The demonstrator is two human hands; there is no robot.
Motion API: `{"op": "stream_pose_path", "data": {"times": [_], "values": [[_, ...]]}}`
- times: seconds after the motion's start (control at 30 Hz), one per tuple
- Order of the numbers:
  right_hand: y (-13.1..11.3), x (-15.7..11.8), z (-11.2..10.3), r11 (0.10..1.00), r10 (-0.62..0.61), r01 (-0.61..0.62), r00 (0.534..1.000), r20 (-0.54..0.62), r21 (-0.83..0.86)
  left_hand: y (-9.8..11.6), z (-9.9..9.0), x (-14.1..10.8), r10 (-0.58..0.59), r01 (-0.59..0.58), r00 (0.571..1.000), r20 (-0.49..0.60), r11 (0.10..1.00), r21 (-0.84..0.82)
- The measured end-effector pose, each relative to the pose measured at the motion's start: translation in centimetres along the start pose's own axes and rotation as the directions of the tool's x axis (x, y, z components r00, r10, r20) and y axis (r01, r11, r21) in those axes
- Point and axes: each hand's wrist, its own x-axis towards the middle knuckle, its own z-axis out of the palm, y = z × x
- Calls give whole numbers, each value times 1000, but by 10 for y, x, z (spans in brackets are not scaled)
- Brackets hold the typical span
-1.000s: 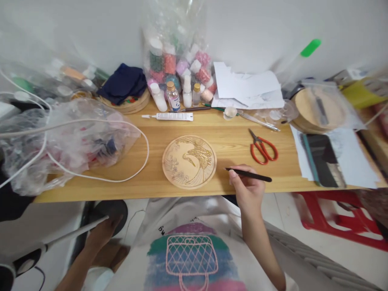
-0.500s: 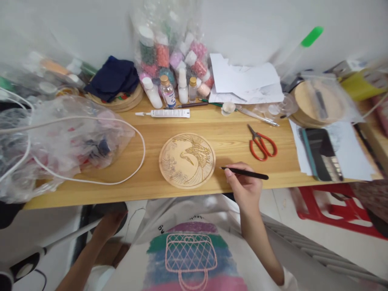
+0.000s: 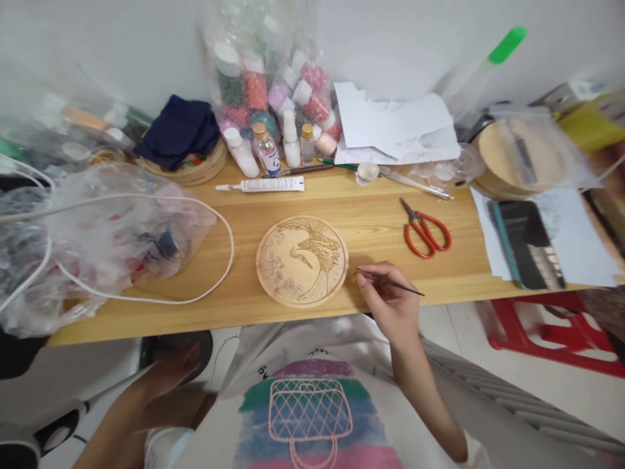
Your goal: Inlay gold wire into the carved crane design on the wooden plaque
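Observation:
A round wooden disc [image 3: 280, 286] with a golden crane design lies on the wooden table [image 3: 234, 320]. Just right of it, my right hand [image 3: 390, 296] is closed around thin dark tweezers [image 3: 398, 284], whose tips point left toward the disc's edge. My left hand [image 3: 183, 365] hangs below the table's front edge at the lower left, dim and blurred; its fingers cannot be made out. Red-handled scissors [image 3: 426, 231] rest to the right of the disc. Behind it lies a white tube [image 3: 272, 185].
Small bottles [image 3: 267, 150] and bagged jars [image 3: 312, 91] line the wall. Plastic bags and a white cable [image 3: 231, 241] cover the left side. White papers [image 3: 395, 127] lie behind; a phone [image 3: 527, 241] is at the right. A red stool [image 3: 556, 332] stands below.
The tweezers have turned in my right hand and now show their narrow side. The view has shifted slightly. My left hand has moved a little lower.

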Motion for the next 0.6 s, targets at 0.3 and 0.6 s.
{"op": "stream_pose_path", "data": {"times": [0.3, 0.6], "values": [[-8, -5, 14, 999, 40, -47, 978, -206, -26, 106, -86, -3, 292, -292, 953, 87, 956, -11], [-10, -12, 36, 990, -55, 17, 961, -272, -141, 258, -52, 66, 598, -515, 801, -39, 654, -553]]}}
